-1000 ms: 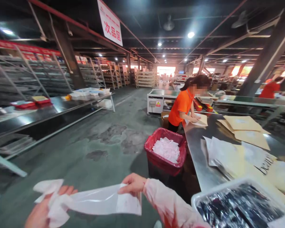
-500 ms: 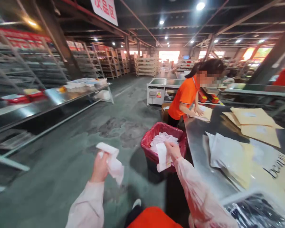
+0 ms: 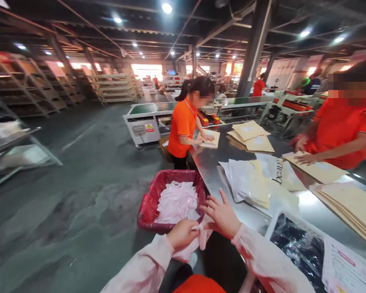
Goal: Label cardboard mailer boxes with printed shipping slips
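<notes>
Two hands meet low in the view, just past the near rim of a bin lined with a red plastic bag (image 3: 148, 203). The left hand (image 3: 183, 234) is closed on a crumpled piece of thin white plastic film (image 3: 201, 238), which hangs over the bin's near right corner; how much of the film there is cannot be made out, since the fist and the pale pink sleeve hide most of it. The right hand (image 3: 222, 215) is spread, fingers apart, clamped on nothing, its wrist side just beside the film; whether it touches the film is hard to tell. Inside the bin lies a heap of white plastic scraps (image 3: 177, 201), too tangled to count.

To the right runs a long steel table (image 3: 210, 171). On it, a loose stack of white and yellow mailer bags (image 3: 256, 183) overlaps so that the number stays unclear. A white tray of black packets (image 3: 299, 248) is cut off by the lower edge, with one printed sheet (image 3: 347, 270) over its corner. Two co-workers in orange shirts stand at the table: one at the far end (image 3: 183, 126), hands on a tan envelope (image 3: 210, 138), and one at the right (image 3: 344, 130), partly cut off, hands on another tan envelope (image 3: 317, 169).
</notes>
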### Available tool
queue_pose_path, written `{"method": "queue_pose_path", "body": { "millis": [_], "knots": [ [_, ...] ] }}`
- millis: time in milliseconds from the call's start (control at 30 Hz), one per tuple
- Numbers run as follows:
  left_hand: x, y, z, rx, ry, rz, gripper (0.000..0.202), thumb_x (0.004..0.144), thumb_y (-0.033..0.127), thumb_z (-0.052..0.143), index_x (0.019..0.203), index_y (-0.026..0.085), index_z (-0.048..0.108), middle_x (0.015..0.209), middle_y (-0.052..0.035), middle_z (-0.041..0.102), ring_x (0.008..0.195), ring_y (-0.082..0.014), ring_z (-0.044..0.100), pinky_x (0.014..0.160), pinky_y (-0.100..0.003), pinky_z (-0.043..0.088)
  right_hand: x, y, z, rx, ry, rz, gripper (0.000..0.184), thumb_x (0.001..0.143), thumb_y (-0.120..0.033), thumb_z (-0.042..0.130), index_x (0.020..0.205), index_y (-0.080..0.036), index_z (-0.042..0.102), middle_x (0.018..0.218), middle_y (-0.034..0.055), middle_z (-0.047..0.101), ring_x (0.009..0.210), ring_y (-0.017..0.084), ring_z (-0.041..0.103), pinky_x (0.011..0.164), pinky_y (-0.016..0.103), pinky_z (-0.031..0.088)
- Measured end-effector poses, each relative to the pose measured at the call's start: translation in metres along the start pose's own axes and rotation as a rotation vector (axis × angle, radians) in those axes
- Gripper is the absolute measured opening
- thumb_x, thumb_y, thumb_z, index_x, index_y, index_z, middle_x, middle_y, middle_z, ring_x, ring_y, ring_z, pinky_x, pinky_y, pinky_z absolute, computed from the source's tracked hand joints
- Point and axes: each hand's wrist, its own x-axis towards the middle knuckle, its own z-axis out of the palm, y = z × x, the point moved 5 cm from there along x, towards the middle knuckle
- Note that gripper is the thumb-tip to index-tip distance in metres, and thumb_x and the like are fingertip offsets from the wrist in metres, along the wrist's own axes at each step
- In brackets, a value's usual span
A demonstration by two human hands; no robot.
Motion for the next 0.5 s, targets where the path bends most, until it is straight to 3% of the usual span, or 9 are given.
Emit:
{"method": "queue_pose_path", "body": {
  "millis": [67, 133, 233, 367, 433, 500],
  "knots": [
    [0.015, 0.003, -0.005, 0.057, -0.09, 0.081, 0.023, 0.083, 0.026, 0.052, 0.066, 0.017, 0.064, 0.066, -0.0016, 0.065, 0.066, -0.0152, 0.054, 0.062, -0.026, 0.032, -0.006, 0.01, 0.01, -0.025, -0.226, 0.076, 0.015, 0.083, -0.026, 0.067, 0.096, -0.024, 0.073, 0.091, 0.0064, 0.074, 0.096, 0.024, 0.064, 0.111, 0.056, 0.025],
    [0.03, 0.0, -0.007, 0.104, -0.169, 0.133, 0.026, 0.084, 0.027, 0.049, 0.065, 0.018, 0.064, 0.066, -0.0016, 0.065, 0.065, -0.0152, 0.055, 0.062, -0.026, 0.033, -0.009, 0.022, 0.02, 0.016, -0.283, 0.194, 0.012, 0.086, -0.023, 0.063, 0.084, -0.024, 0.075, 0.081, 0.0044, 0.074, 0.085, 0.02, 0.065, 0.103, 0.047, 0.035],
    [0.054, -0.015, -0.005, 0.13, -0.243, 0.187, 0.036, 0.088, 0.037, 0.042, 0.064, 0.018, 0.062, 0.066, -0.003, 0.066, 0.066, -0.0163, 0.058, 0.063, -0.025, 0.036, -0.01, 0.036, 0.033, 0.045, -0.237, 0.315, 0.01, 0.084, -0.026, 0.065, 0.084, -0.024, 0.075, 0.084, 0.0038, 0.075, 0.088, 0.019, 0.064, 0.096, 0.04, 0.038],
    [0.085, -0.045, -0.007, -0.004, -0.271, 0.285, 0.048, 0.089, 0.051, 0.035, 0.066, 0.018, 0.062, 0.068, -0.0052, 0.067, 0.067, -0.019, 0.061, 0.065, -0.027, 0.044, -0.011, 0.05, 0.039, 0.04, -0.199, 0.486, 0.011, 0.082, -0.028, 0.068, 0.083, -0.02, 0.075, 0.081, 0.0044, 0.075, 0.083, 0.021, 0.066, 0.083, 0.036, 0.043],
    [0.101, -0.069, -0.014, -0.058, -0.21, 0.285, 0.048, 0.087, 0.054, 0.038, 0.067, 0.02, 0.063, 0.07, -0.0053, 0.069, 0.07, -0.0206, 0.063, 0.067, -0.027, 0.048, -0.017, 0.059, 0.026, 0.035, -0.11, 0.622, 0.014, 0.085, -0.028, 0.065, 0.084, -0.018, 0.074, 0.082, 0.0064, 0.075, 0.082, 0.022, 0.066, 0.079, 0.036, 0.044],
    [0.12, -0.102, -0.028, -0.028, -0.034, 0.228, 0.042, 0.083, 0.055, 0.042, 0.069, 0.022, 0.065, 0.076, -0.0056, 0.073, 0.078, -0.0234, 0.067, 0.071, -0.03, 0.052, -0.032, 0.065, 0.002, 0.057, 0.103, 0.789, 0.019, 0.089, -0.027, 0.059, 0.084, -0.017, 0.074, 0.082, 0.0071, 0.074, 0.081, 0.021, 0.066, 0.076, 0.033, 0.044]
  ]
}}
